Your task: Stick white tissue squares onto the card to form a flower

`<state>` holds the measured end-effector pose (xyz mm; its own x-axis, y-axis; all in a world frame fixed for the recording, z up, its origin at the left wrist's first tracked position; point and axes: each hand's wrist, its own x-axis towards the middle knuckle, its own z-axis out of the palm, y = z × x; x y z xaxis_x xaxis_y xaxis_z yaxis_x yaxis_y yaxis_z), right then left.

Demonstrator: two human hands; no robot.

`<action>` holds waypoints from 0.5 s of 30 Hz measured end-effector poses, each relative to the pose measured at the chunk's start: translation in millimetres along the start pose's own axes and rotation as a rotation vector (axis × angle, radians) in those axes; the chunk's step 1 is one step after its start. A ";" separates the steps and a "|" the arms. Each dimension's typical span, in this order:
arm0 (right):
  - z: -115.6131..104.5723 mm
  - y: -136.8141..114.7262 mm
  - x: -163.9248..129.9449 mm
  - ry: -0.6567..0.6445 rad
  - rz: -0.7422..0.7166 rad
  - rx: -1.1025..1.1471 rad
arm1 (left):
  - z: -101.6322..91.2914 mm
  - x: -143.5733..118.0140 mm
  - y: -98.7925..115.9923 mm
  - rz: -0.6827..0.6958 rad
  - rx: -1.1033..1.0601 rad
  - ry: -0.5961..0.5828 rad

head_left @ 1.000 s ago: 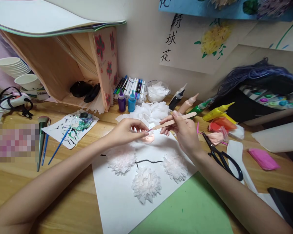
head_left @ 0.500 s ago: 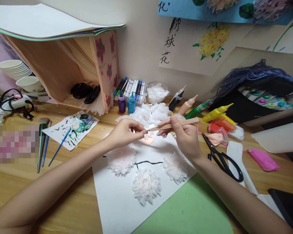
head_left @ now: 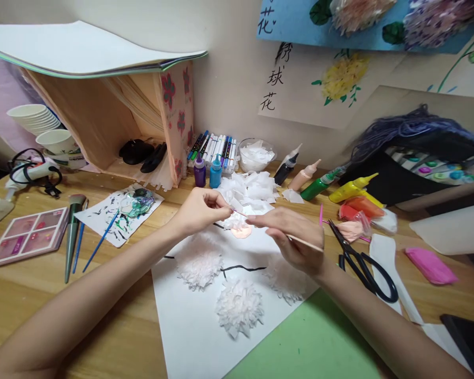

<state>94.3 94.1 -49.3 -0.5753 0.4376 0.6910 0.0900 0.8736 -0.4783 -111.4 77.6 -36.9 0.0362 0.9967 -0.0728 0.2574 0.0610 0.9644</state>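
Note:
My right hand is closed round a thin wooden craft stick, whose narrow tip points left. My left hand is pinched at that tip; whatever lies between its fingertips is too small to make out. Below both hands is a white sheet with black painted lines and three fluffy, pale pink paper flowers, including a front one and a left one. Under my fingertips, a round peach clay patch is partly covered with white paper bits. Loose white tissue pieces are heaped just beyond.
Black scissors and a pink packet lie to the right. Paint bottles and a marker set line the back. Brushes, a paint-smeared paper and a decorated box are on the left.
My right hand has turned palm-down, tilting the stick so its rear end now shows below the hand. My left hand has shifted slightly left. The whole view has moved a little.

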 end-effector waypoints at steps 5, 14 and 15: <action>-3.9 -1.6 -1.2 -0.131 -0.236 -0.272 | -0.4 -9.8 7.6 0.137 0.215 0.057; -21.4 -13.9 -1.3 -0.048 -0.340 -0.369 | -23.6 -2.9 1.2 0.162 0.334 0.213; -22.6 -12.1 0.4 -0.037 -0.340 -0.375 | -24.1 -3.3 0.6 0.165 0.329 0.188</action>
<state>111.3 88.6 -30.9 -0.6509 0.1132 0.7507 0.1743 0.9847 0.0027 -134.7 75.7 -29.9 -0.0660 0.9860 0.1528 0.5593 -0.0903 0.8240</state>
